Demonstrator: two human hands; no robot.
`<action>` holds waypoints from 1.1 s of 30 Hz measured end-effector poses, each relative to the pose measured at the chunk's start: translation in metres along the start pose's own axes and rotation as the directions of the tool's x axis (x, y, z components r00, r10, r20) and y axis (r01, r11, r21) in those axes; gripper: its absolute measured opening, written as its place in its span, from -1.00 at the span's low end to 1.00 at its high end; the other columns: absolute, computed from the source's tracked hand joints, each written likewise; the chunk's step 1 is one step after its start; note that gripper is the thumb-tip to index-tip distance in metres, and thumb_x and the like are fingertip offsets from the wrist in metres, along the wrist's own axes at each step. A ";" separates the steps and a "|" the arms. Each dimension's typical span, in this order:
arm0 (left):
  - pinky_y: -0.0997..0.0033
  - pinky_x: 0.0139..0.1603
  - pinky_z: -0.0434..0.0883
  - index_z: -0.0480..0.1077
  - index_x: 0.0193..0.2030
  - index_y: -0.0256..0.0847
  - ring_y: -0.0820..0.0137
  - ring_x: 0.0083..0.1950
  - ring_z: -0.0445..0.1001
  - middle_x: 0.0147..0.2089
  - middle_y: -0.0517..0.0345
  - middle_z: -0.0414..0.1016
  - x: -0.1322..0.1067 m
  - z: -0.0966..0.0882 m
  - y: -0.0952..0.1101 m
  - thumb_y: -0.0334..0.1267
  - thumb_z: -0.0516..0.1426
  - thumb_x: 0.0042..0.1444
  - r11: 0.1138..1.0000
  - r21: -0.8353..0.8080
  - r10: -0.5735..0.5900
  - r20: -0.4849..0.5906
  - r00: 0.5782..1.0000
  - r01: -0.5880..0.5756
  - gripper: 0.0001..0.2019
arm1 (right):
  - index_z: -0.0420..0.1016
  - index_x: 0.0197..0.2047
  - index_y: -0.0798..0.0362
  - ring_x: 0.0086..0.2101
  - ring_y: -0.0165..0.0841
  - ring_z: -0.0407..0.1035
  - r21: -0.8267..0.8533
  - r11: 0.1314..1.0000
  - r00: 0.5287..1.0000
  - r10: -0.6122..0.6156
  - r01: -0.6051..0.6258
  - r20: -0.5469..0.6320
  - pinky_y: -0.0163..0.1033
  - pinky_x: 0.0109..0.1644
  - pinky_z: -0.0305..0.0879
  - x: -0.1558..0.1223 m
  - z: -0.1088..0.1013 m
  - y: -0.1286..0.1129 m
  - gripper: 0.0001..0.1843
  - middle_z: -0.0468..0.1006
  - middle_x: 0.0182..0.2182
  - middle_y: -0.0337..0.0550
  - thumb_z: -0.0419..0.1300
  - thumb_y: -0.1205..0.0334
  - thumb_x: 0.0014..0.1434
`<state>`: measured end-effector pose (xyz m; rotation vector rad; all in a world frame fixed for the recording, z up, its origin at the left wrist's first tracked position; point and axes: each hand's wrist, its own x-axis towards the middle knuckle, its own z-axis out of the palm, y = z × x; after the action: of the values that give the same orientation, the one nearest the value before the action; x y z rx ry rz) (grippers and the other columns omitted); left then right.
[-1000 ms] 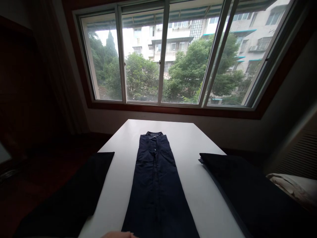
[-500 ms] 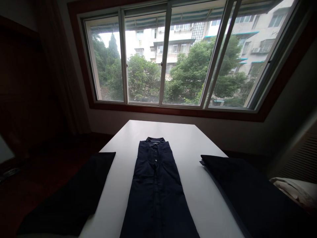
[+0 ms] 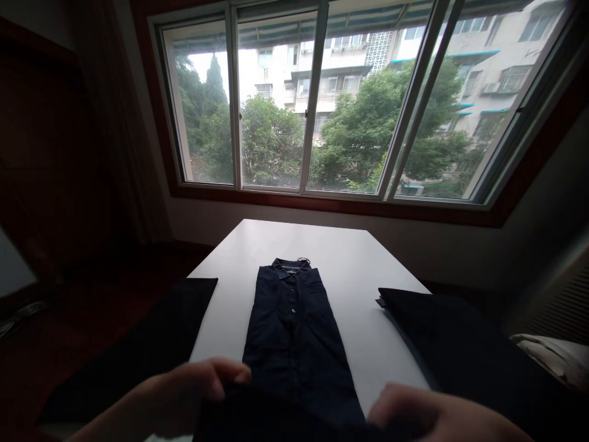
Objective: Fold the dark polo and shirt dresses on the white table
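Observation:
A dark navy button-up shirt (image 3: 294, 331) lies lengthwise along the table, folded narrow, its collar towards the window and its buttons facing up. At the near end, my left hand (image 3: 202, 380) pinches dark cloth that looks like the shirt's lower end, thumb and fingers closed on it. Opposite it, my right hand (image 3: 423, 408) is closed at the other side of the same raised cloth; it is blurred and its fingertips are partly hidden. Between both hands the cloth is lifted over the near part of the shirt.
The white table (image 3: 221, 245) carries a dark folded garment (image 3: 133, 350) over its left edge and another dark garment (image 3: 460, 350) over its right. Light fabric (image 3: 550, 356) sits at far right. A window (image 3: 308, 110) spans the wall beyond.
Both hands have come into view from below and taken hold of the shirt's near end, raising it. The view has shifted slightly.

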<state>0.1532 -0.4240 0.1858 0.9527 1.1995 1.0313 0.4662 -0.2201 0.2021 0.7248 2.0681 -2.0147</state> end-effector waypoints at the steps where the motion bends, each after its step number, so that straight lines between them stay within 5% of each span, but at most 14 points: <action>1: 0.59 -0.47 0.25 0.35 -0.39 -0.23 0.53 -0.51 0.26 -0.52 0.24 0.24 0.013 -0.003 0.008 -0.25 0.07 -0.18 0.977 -0.207 -0.045 0.056 0.997 0.056 -0.83 | 0.58 -0.13 0.03 -0.35 -0.38 0.53 0.033 0.999 0.999 0.014 -0.012 -0.051 -0.40 -0.29 0.45 0.009 -0.008 -0.007 -0.45 0.56 -0.40 -0.25 0.48 -0.07 -0.17; 3: 0.60 -0.51 0.21 0.28 -0.44 -0.24 0.56 -0.55 0.18 -0.56 0.29 0.15 0.042 -0.017 0.022 -0.28 0.11 -0.14 0.896 -0.430 -0.072 0.109 0.991 0.112 -0.89 | 0.55 -0.12 0.04 -0.30 -0.37 0.52 0.070 0.997 0.992 0.026 -0.017 -0.127 -0.37 -0.23 0.47 0.029 -0.026 -0.023 -0.45 0.56 -0.35 -0.24 0.49 -0.01 -0.17; 6: 0.59 -0.55 0.17 0.16 -0.53 -0.22 0.57 -0.60 0.11 -0.61 0.34 0.07 0.083 -0.044 0.034 -0.35 0.10 -0.03 0.833 -0.543 -0.058 0.106 0.993 0.107 -0.85 | 0.54 -0.18 0.05 -0.30 -0.40 0.51 0.099 0.995 0.981 0.013 0.006 -0.192 -0.39 -0.23 0.46 0.062 -0.057 -0.047 -0.58 0.58 -0.30 -0.22 0.47 0.09 -0.09; 13: 0.58 -0.60 0.18 0.11 -0.60 -0.19 0.57 -0.64 0.14 -0.69 0.34 0.07 0.174 -0.097 0.041 -0.39 0.07 0.03 0.827 -0.561 -0.087 -0.054 0.995 0.041 -0.75 | 0.54 -0.17 0.16 -0.30 -0.46 0.52 0.099 0.994 0.999 -0.041 0.044 -0.030 -0.43 -0.18 0.45 0.142 -0.132 -0.067 -0.77 0.61 -0.26 -0.16 0.33 0.22 0.13; 17: 0.59 -0.65 0.13 0.03 -0.65 -0.17 0.59 -0.68 0.08 -0.73 0.35 0.01 0.222 -0.124 0.050 -0.36 0.08 0.04 0.878 -0.478 -0.086 -0.126 0.988 0.015 -0.66 | 0.54 -0.12 0.16 -0.25 -0.42 0.51 0.062 0.997 0.998 -0.049 0.052 -0.051 -0.39 -0.11 0.46 0.185 -0.177 -0.066 -0.74 0.61 -0.19 -0.10 0.32 0.22 0.13; 22: 0.59 -0.65 0.12 -0.01 -0.65 -0.16 0.57 -0.66 0.10 -0.70 0.32 0.04 0.273 -0.156 0.057 -0.30 0.04 0.08 0.965 -0.261 -0.062 -0.244 0.968 -0.004 -0.66 | 0.54 -0.09 0.15 -0.35 -0.45 0.46 -0.172 0.983 0.964 -0.101 0.059 -0.246 -0.40 -0.27 0.41 0.240 -0.221 -0.057 -0.73 0.60 -0.27 -0.10 0.28 0.21 0.15; 26: 0.59 -0.62 0.15 -0.02 -0.65 -0.16 0.57 -0.65 0.11 -0.69 0.30 0.07 0.308 -0.170 0.048 -0.33 -0.02 0.12 0.988 -0.148 -0.097 -0.297 0.950 0.055 -0.66 | 0.58 -0.11 0.20 -0.36 -0.40 0.45 -0.506 0.863 0.904 -0.224 0.010 -0.364 -0.34 -0.26 0.37 0.279 -0.238 -0.047 -0.75 0.60 -0.33 -0.09 0.19 0.32 0.16; 33: 0.51 -0.42 0.33 0.25 -0.47 -0.24 0.50 -0.54 0.26 -0.59 0.26 0.26 0.342 -0.187 0.039 -0.27 0.02 0.22 0.977 0.179 -0.038 -0.391 0.919 0.117 -0.77 | 0.63 -0.16 0.14 -0.17 -0.26 0.46 -0.678 0.726 0.828 -0.307 -0.115 -0.470 -0.28 -0.09 0.30 0.314 -0.253 -0.035 -0.70 0.63 -0.20 -0.09 0.17 0.47 0.05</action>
<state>-0.0135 -0.0779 0.1115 0.8683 1.6832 1.0801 0.2319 0.0984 0.1141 1.1263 2.9552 -0.9128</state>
